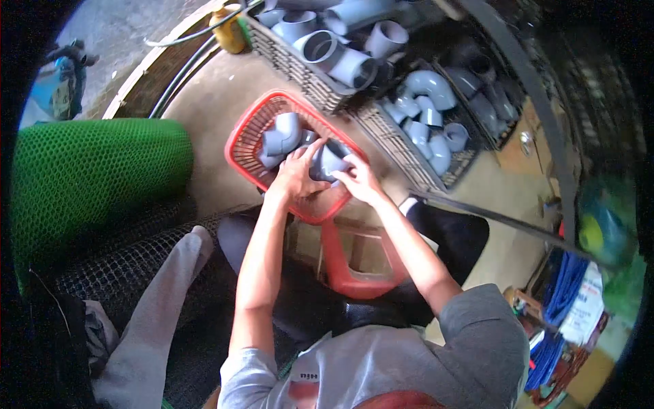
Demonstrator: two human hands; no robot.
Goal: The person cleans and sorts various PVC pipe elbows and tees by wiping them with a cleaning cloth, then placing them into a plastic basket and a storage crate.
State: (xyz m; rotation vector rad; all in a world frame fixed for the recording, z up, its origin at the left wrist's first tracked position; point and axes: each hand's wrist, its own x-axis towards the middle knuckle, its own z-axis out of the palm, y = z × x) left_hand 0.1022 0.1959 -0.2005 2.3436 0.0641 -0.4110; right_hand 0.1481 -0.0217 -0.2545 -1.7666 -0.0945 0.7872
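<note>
A red plastic basket [238, 146] holds several grey PVC pipe fittings, among them an elbow fitting [287, 129] at its far left. Inside the basket, toward the right, both hands are on one larger grey pipe fitting [328, 162]. My left hand [296, 172] grips it from the left, fingers over the top and thumb along the near side. At its right end, my right hand [359, 180] pinches the rim between thumb and fingers. The fitting's underside is hidden by the hands and basket.
Dark crates [300, 65] of large grey fittings stand ahead, with another crate [402, 153] of shiny elbows at the right. A green mesh roll [102, 184] lies left, beside black netting [129, 255]. A red stool [364, 283] stands between the knees; a yellow bottle [230, 31] is farther off.
</note>
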